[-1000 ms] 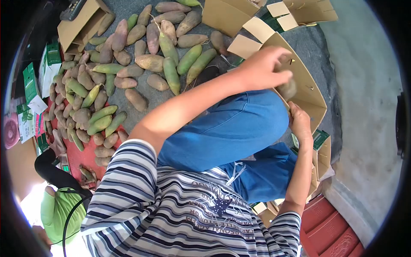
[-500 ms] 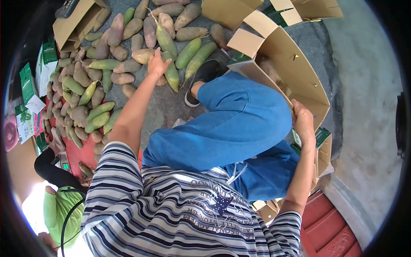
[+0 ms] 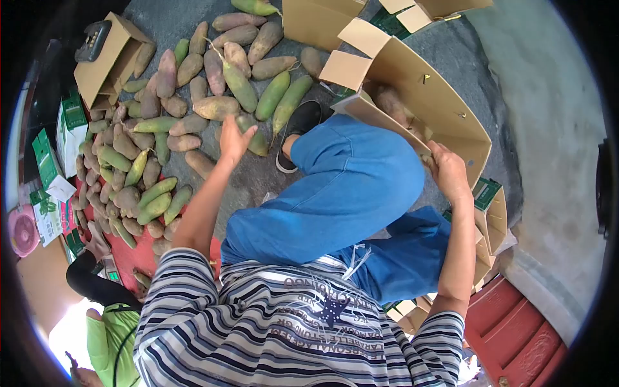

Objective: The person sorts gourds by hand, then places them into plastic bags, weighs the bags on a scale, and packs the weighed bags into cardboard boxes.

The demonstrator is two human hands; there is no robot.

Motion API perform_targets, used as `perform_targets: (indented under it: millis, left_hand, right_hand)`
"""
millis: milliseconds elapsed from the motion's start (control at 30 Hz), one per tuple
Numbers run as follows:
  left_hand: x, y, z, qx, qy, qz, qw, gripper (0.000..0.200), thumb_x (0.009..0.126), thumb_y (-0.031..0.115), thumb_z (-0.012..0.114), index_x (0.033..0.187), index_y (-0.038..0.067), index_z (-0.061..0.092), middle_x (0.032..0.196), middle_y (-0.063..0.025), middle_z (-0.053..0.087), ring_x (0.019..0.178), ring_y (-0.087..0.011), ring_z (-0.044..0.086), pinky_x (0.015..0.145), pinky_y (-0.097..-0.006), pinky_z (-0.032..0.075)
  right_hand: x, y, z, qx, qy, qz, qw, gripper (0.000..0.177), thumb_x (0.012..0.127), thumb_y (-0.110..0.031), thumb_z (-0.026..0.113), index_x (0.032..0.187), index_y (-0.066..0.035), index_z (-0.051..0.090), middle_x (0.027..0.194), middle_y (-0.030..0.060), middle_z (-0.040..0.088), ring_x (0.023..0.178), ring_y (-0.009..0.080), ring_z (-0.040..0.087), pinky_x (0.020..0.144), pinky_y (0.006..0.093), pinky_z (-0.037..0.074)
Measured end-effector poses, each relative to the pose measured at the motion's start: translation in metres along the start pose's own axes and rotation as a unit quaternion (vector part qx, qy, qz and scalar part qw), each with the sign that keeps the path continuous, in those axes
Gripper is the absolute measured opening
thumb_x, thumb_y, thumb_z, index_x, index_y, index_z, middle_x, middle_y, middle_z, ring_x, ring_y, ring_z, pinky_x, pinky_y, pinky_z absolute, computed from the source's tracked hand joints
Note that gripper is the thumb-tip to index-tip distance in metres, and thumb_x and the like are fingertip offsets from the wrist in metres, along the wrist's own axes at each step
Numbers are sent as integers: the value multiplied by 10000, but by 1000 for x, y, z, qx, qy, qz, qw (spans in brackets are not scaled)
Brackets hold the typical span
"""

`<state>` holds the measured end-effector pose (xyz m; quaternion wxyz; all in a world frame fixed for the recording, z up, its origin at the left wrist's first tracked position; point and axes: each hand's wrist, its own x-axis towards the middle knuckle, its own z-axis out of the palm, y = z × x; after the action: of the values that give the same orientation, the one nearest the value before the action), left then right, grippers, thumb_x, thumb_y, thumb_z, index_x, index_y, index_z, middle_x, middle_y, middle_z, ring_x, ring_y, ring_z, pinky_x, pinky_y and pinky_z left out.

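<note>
I sit on the ground in blue jeans beside a pile of brown and green roots (image 3: 161, 129). My left hand (image 3: 233, 138) reaches into the pile's near edge and closes around a green-brown root (image 3: 256, 143) next to my black shoe (image 3: 300, 119). My right hand (image 3: 446, 171) grips the near wall of an open cardboard box (image 3: 445, 106) lying on its side by my knee. A few brown roots (image 3: 390, 103) lie inside that box.
More cardboard boxes (image 3: 316, 19) stand at the top, and one (image 3: 106, 61) at the upper left carries a calculator (image 3: 92, 32). Green cartons (image 3: 48, 151) line the left. Another person in a green shirt (image 3: 113, 335) crouches at lower left. A red crate (image 3: 516, 335) is at lower right.
My left hand left the box, where it held a root, swung over to the pile, and now closes on a root near my shoe. My right hand stayed on the box.
</note>
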<state>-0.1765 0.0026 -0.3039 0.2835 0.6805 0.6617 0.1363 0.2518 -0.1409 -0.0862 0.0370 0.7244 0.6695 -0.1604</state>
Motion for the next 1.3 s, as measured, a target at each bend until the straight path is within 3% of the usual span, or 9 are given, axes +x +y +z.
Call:
perform_targets:
  millis: [233,333,400,533,600,767,1067,1200,1300]
  left_hand:
    - [-16,107,-99,-222,152,98,958,514,755,207,767,1154,2,517,1101,-124,540,980,-209,555,814,-310,474]
    - [-22,177,-149,-340,263,246,868,595,762,51,737,1235,-27,385,1172,-157,485,1017,-227,559,899,-332,483]
    - [-33,230,-157,-481,268,290,783,624,741,20,742,1233,-17,360,1182,-164,482,1028,-235,562,918,-350,482]
    - [-27,280,-126,-380,200,397,811,588,687,123,797,1167,25,471,1086,-103,522,997,-232,528,845,-335,447]
    - [-23,292,-101,-381,49,393,835,504,726,177,755,1136,32,500,1056,-128,528,982,-263,539,838,-352,444]
    - [-3,219,-49,-334,-21,218,917,419,825,245,672,1142,13,523,1129,-131,543,1036,-227,563,854,-345,475]
    - [-3,-20,-3,148,-125,-8,981,424,781,258,636,1080,-26,540,1115,-255,544,1036,-408,534,870,-458,441]
    - [6,-139,49,-47,-58,-123,990,654,761,351,681,1215,-75,480,1190,-269,540,1023,-409,571,842,-456,470]
    - [-5,-97,32,-272,-14,-393,878,673,765,369,713,1205,-85,484,1178,-222,558,1011,-353,586,802,-434,490]
  right_hand:
    - [-2,9,6,-3,22,-18,1000,291,762,8,526,1035,-80,575,914,162,627,858,344,616,740,436,490]
    - [-3,7,7,-7,10,0,1000,300,761,5,530,1047,-80,566,912,166,625,863,344,616,742,438,489]
    - [-1,9,6,-12,9,1,1000,305,761,3,536,1053,-80,561,926,167,624,871,343,614,746,439,488]
    - [-2,4,1,-5,3,-11,1000,311,785,-39,561,1095,-59,554,985,173,616,894,362,597,761,435,482]
    - [-3,2,1,-3,11,-4,1000,311,773,-17,558,1075,-90,551,953,155,621,877,345,607,752,440,488]
    - [-2,6,3,-2,-4,-15,1000,321,786,-48,577,1102,-94,545,944,150,620,861,345,608,747,442,488]
    - [-1,5,0,-7,-10,-15,1000,304,789,-61,578,1090,-98,557,979,144,613,886,358,595,746,435,482]
    - [-1,2,1,22,-6,-6,1000,299,786,-48,582,1082,-90,559,975,150,610,887,361,592,747,432,476]
    - [-1,0,0,27,-11,2,1000,287,790,-46,588,1073,-81,563,972,152,608,886,360,591,743,430,473]
